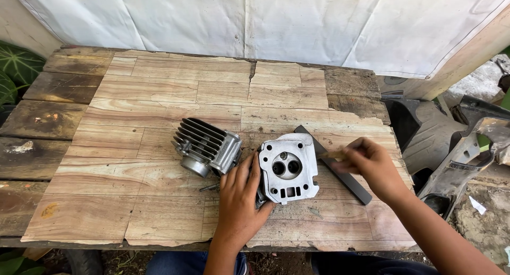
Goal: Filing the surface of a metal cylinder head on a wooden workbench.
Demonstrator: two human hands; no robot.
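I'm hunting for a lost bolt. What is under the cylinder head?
Under the cylinder head only the wood-pattern sheet shows around it. A small bolt lies beside the left hand. Directly beneath is hidden.

finned cylinder block (206, 145) on worn wooden table (159, 94); white tarp (265, 20) behind, black plastic panels (457, 142) right.
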